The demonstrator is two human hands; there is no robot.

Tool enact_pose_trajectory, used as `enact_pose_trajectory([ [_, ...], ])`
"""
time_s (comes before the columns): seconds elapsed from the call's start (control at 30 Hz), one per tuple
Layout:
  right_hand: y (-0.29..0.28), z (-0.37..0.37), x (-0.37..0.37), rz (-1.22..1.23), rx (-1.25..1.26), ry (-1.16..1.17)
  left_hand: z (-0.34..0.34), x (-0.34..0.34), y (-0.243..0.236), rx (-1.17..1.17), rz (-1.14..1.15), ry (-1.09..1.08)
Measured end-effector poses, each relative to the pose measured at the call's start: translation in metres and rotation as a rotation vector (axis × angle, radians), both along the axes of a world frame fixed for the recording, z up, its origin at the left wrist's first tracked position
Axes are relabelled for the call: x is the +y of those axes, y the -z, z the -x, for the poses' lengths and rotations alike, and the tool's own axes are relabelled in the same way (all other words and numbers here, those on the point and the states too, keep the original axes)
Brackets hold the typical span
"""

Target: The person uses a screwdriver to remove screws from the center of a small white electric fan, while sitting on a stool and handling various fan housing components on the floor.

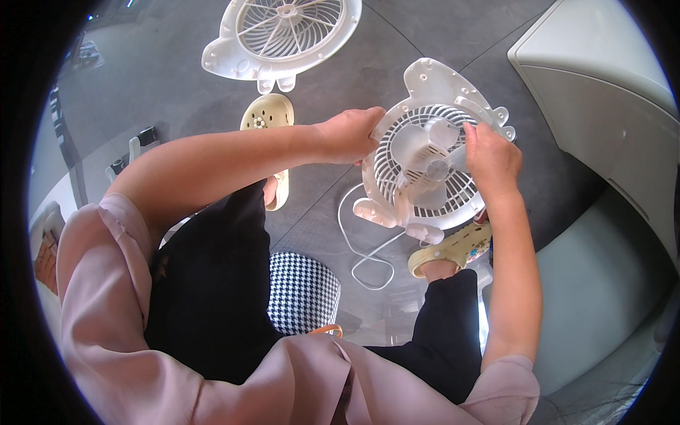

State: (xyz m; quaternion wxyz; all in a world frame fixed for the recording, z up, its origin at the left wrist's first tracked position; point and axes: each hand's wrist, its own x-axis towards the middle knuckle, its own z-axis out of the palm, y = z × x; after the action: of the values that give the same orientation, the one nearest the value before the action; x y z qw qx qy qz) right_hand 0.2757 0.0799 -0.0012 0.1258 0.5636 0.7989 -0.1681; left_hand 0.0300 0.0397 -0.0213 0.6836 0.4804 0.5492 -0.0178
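Note:
A white fan housing (423, 74) with a slatted round grille is in front of me, tilted, its inner side facing me. Translucent fan blades (428, 197) sit around a hub (437, 169) in its middle. Its left rim is gripped by my left hand (352, 134), fingers closed round the edge. My right hand (494, 159) is closed at the right rim, thumb inward by a blade; the hand hides its exact hold. A pale cord (374, 285) loops on the floor below the housing. At the upper left lies a matching white fan cover (228, 49) with curved slats.
A houndstooth-patterned stool (303, 290) is between my legs. My feet wear cream clogs (268, 113), one on each side. A white cabinet-like box (602, 92) stands at the right, with a grey-green rounded surface (602, 283) below it. The floor (425, 25) is grey tile.

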Motion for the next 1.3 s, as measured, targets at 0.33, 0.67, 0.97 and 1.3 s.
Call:
enact_pose_trajectory([
  [0.33,0.000,-0.006,-0.005,-0.061,0.234,-0.002,-0.003,0.001,-0.002,0.019,0.011,0.007],
  [0.67,-0.007,-0.001,-0.004,-0.088,0.117,0.055,0.001,0.000,-0.004,0.007,0.029,-0.024],
  [0.97,-0.003,-0.002,-0.001,-0.083,0.186,-0.016,-0.003,0.001,-0.004,0.012,0.018,-0.006],
  [1.3,-0.001,-0.002,-0.002,-0.151,0.059,0.024,-0.002,-0.001,0.000,0.012,0.010,-0.014],
])
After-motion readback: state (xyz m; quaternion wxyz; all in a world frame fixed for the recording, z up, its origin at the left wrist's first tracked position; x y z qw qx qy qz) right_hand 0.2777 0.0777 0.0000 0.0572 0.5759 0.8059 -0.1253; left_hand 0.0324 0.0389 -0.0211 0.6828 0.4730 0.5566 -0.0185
